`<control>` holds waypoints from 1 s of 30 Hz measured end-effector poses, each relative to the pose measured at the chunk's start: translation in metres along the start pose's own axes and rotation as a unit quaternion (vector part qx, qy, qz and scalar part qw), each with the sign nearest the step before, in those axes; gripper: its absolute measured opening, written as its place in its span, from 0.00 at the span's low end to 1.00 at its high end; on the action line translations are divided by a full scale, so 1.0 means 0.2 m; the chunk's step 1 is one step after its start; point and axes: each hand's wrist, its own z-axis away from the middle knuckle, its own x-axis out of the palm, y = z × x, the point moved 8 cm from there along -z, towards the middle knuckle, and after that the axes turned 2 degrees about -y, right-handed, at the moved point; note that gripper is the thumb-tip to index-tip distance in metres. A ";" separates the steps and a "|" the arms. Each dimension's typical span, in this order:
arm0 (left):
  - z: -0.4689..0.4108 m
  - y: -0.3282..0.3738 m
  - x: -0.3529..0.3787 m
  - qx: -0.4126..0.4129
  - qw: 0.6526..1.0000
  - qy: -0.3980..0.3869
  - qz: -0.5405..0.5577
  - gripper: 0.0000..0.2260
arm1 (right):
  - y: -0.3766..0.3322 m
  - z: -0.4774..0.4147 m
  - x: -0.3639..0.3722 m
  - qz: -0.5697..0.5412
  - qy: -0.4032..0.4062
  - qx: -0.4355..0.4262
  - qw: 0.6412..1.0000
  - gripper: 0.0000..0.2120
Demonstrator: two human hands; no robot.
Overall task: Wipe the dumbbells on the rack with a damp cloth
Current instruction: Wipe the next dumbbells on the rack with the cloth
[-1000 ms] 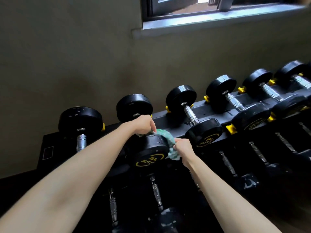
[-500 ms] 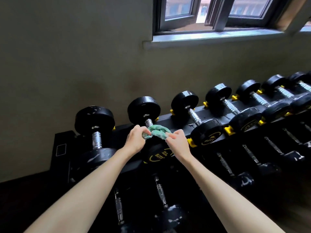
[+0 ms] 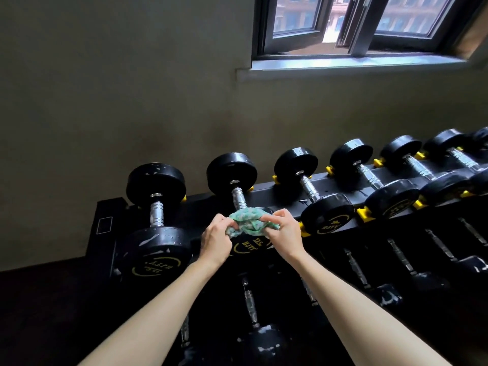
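While both bare arms reach over the lower tier, the left grip [image 3: 215, 239] and right grip [image 3: 286, 233] each pinch one end of the bunched green cloth [image 3: 248, 220], held over the second dumbbell [image 3: 232, 175] where its handle meets the near head. The first dumbbell [image 3: 155, 184] and third dumbbell [image 3: 295, 165] flank it closely. Dark floor [image 3: 39, 299] lies open past the left end of the rack [image 3: 280, 192]. The wall [image 3: 132, 101] stands just behind the far heads, with a window [image 3: 343, 22] above.

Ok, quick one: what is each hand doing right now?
Left hand: fingers curled, gripping the left end of the green cloth.
Right hand: fingers curled, gripping the cloth's right end, above the second dumbbell.
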 end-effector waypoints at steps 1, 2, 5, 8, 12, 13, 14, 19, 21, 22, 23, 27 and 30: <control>0.01 0.01 0.00 -0.002 1.000 0.001 -0.005 0.17 | 0.00 0.00 0.00 -0.004 -0.004 -0.004 1.000 0.11; 0.03 0.02 0.01 -0.003 1.000 0.005 -0.008 0.17 | 0.01 0.00 0.00 -0.007 -0.011 -0.006 1.000 0.11; 0.08 0.06 0.03 -0.015 0.999 0.028 -0.009 0.17 | 0.06 0.04 0.01 -0.014 -0.022 -0.004 1.000 0.11; 0.11 0.12 0.07 -0.001 1.000 0.010 -0.013 0.17 | 0.13 0.10 0.02 -0.038 -0.038 0.032 0.998 0.12; 0.12 0.14 0.05 -0.008 1.000 0.003 0.002 0.17 | 0.11 0.10 -0.01 -0.053 -0.090 0.077 0.991 0.09; 0.11 0.14 0.02 -0.018 0.999 0.022 0.019 0.18 | 0.08 0.09 -0.03 -0.069 -0.089 0.084 0.990 0.07; 0.10 0.13 -0.02 -0.028 0.997 0.049 0.049 0.18 | 0.04 0.06 -0.05 -0.095 -0.083 0.090 0.988 0.08; 0.01 0.04 -0.29 -0.112 0.966 0.201 0.118 0.18 | -0.27 -0.12 -0.03 -0.138 -0.115 0.050 0.982 0.08; -0.01 -0.04 -0.31 -0.168 0.955 0.205 0.133 0.16 | -0.40 -0.19 0.05 -0.059 -0.136 -0.008 0.989 0.12; -0.01 -0.10 -0.31 -0.196 0.949 0.201 0.141 0.14 | -0.44 -0.23 0.10 -0.018 -0.136 -0.038 0.990 0.13; -0.02 -0.15 -0.29 -0.216 0.946 0.195 0.146 0.13 | -0.47 -0.26 0.14 0.019 -0.134 -0.064 0.989 0.14; 0.00 -0.35 -0.10 -0.282 0.949 0.097 0.107 0.13 | -0.53 -0.29 0.37 0.152 -0.186 -0.143 0.960 0.18; 0.04 -0.45 0.06 -0.322 0.939 0.025 0.120 0.12 | -0.55 -0.27 0.52 0.235 -0.257 -0.165 0.923 0.19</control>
